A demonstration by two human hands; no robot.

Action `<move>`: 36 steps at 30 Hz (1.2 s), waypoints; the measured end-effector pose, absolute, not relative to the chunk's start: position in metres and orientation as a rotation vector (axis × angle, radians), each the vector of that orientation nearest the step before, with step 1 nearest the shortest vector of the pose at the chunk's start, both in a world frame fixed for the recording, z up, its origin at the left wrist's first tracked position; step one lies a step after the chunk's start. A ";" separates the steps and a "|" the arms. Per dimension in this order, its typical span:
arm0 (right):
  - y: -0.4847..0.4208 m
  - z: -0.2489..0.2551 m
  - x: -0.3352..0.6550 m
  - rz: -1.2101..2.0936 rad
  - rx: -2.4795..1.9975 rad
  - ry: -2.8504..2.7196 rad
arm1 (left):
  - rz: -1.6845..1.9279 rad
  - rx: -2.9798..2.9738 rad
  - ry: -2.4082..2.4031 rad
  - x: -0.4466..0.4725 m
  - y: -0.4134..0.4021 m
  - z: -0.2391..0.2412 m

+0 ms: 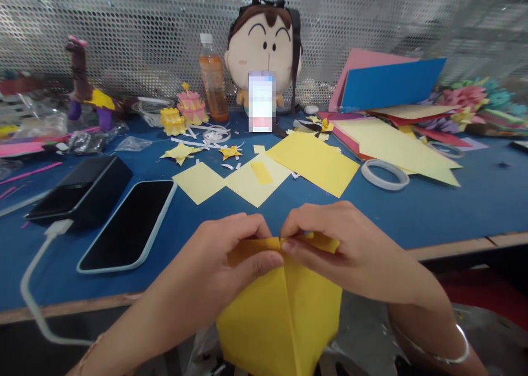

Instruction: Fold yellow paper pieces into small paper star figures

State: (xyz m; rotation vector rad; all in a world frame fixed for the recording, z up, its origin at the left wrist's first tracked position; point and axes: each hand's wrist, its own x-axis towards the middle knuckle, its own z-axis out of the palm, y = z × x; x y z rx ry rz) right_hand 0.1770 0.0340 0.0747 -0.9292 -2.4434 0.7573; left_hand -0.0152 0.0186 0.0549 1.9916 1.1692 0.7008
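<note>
A creased sheet of yellow paper (264,310) hangs between my hands, just in front of the table's near edge. My left hand (235,249) pinches its upper edge, thumb on the near side and fingers curled behind. Close beside it, my right hand (325,241) grips the same edge in a like pinch, the two thumbs almost meeting at the centre crease. Beyond the hands lie a bright yellow sheet (315,161), a pale yellow square (198,182) and another pale square (247,186) with a small yellow strip (261,172) on it.
On the blue table (445,211), a phone (130,227) and a black device (82,192) with a white cable stand left. A tape roll (385,175) lies right, near stacked coloured paper (391,84). At the back are a bottle (213,82), a plush doll (264,40) and folded stars (180,153).
</note>
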 end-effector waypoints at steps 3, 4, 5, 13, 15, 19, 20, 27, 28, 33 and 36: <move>0.040 0.075 0.179 0.958 -1.018 -2.515 | 0.619 2.016 1.187 -0.015 0.021 0.053; 0.041 0.074 0.179 0.994 -1.049 -2.537 | 0.622 2.023 1.203 -0.015 0.021 0.052; 0.043 0.073 0.178 1.006 -1.068 -2.551 | 0.633 2.030 1.218 -0.015 0.021 0.052; 0.044 0.067 0.178 0.984 -1.135 -2.485 | 0.647 2.000 1.267 -0.012 0.022 0.051; 0.045 0.068 0.178 0.990 -1.150 -2.468 | 0.637 1.997 1.281 -0.012 0.023 0.052; 0.048 0.069 0.178 0.987 -1.189 -2.440 | 0.609 2.020 1.304 -0.014 0.026 0.052; 0.049 0.069 0.178 0.977 -1.196 -2.444 | 0.575 2.030 1.305 -0.015 0.027 0.051; 0.056 0.066 0.183 0.965 -1.234 -2.547 | 0.415 2.077 1.416 -0.018 0.031 0.047; 0.057 0.066 0.183 0.974 -1.246 -2.549 | 0.411 2.089 1.442 -0.018 0.031 0.046; 0.064 0.061 0.184 1.077 -1.258 -2.548 | 0.381 2.143 1.467 -0.018 0.033 0.044; 0.067 0.059 0.186 1.077 -1.282 -2.539 | 0.389 2.167 1.472 -0.020 0.034 0.043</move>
